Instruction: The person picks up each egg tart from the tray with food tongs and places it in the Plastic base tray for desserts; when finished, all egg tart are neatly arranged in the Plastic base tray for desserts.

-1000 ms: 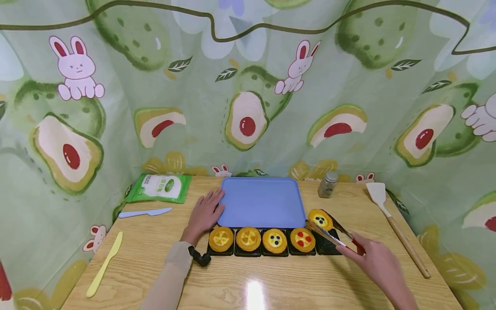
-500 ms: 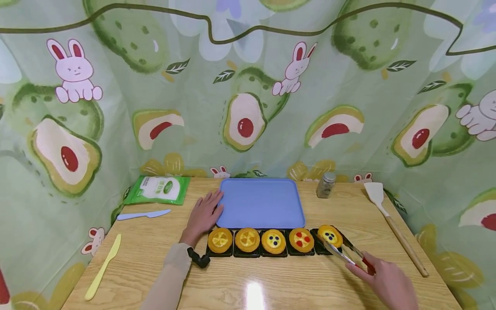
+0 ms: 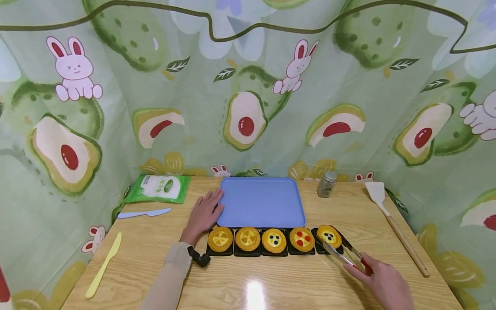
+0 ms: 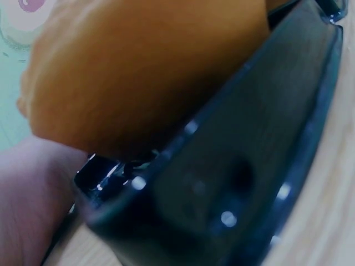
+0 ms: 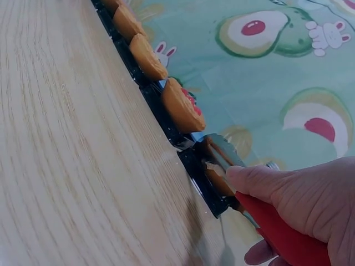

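My right hand grips red-handled metal tongs, their tips around a blueberry egg tart. That tart sits in the rightmost black tray of a row. To its left, a tart with red berries, another blueberry tart and two tarts with yellow wedges each sit in a black tray. My left hand lies flat on the table, fingertips at the left rim of the blue tray. In the left wrist view a tart and its black tray fill the frame.
A green-and-white packet, a blue knife and a yellow knife lie on the left. A small shaker jar stands behind the blue tray's right side, and a white spatula with a wooden handle lies at the far right.
The tongs have carried the blueberry tart from beside the blue tray's corner right and toward me, into the rightmost black tray. My left hand has stayed in place.
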### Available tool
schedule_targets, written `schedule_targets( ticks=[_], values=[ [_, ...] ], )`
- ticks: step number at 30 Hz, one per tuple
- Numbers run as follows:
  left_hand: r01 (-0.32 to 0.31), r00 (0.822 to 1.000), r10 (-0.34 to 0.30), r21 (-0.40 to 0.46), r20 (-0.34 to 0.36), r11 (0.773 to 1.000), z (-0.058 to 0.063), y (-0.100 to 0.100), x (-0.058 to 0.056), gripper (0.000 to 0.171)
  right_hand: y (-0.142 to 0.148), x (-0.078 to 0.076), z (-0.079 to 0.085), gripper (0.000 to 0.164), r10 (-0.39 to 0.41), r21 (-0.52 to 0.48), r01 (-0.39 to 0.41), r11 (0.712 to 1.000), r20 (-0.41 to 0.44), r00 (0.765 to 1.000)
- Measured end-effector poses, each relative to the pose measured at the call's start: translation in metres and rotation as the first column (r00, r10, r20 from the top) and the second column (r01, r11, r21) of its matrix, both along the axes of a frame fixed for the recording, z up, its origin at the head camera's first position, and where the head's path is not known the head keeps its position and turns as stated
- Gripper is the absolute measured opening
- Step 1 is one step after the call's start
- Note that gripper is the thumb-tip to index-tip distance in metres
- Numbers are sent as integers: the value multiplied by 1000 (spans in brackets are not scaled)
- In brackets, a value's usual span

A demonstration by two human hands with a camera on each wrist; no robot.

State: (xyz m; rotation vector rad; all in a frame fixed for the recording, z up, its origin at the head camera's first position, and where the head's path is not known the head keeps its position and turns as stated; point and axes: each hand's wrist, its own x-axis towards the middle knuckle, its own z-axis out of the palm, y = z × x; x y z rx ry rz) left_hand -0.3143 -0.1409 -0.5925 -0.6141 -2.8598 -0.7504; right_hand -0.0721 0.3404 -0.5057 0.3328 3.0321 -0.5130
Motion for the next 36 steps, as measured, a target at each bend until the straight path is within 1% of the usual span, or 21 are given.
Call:
schedule_targets(
  ticks=[7,14,16,20,23,25,28,32,34,36],
  values=[
    [5,1000,-5,-3,10,1000,5,1,1,58,1,1,0,61,-19,-5,19,1000,29,999],
    [6,1000,-6,2,7,1000,3,3,3,59,4,4,3,67,-38,-16,39,999,53,998],
    [2,1000,-2,1,13,1000,3,4,4,59,4,6,5,69,-47,-23,48,999,48,998],
    [1,1000,0,-6,26,1000,3,3,4,59,7,9,8,65,-39,-42,39,998,-8,999],
    [2,1000,-1,-17,30,1000,2,3,3,59,7,10,10,58,-23,-46,20,999,-70,997],
    [-1,999,1,-26,32,1000,2,2,4,59,7,10,12,57,-25,-52,20,998,-99,995],
    [-5,999,6,-30,35,1000,3,2,5,59,8,6,16,59,-56,-70,49,996,-111,992],
    [-2,999,3,-16,34,1000,4,3,4,59,14,-5,18,67,-117,-114,109,987,-70,991],
    [1,1000,0,-7,27,1000,5,4,4,59,18,-11,14,70,-143,-126,133,983,-73,987],
    [-2,1000,2,-6,15,1000,5,3,3,59,23,-17,7,69,-159,-127,144,981,-117,980]
  ],
)
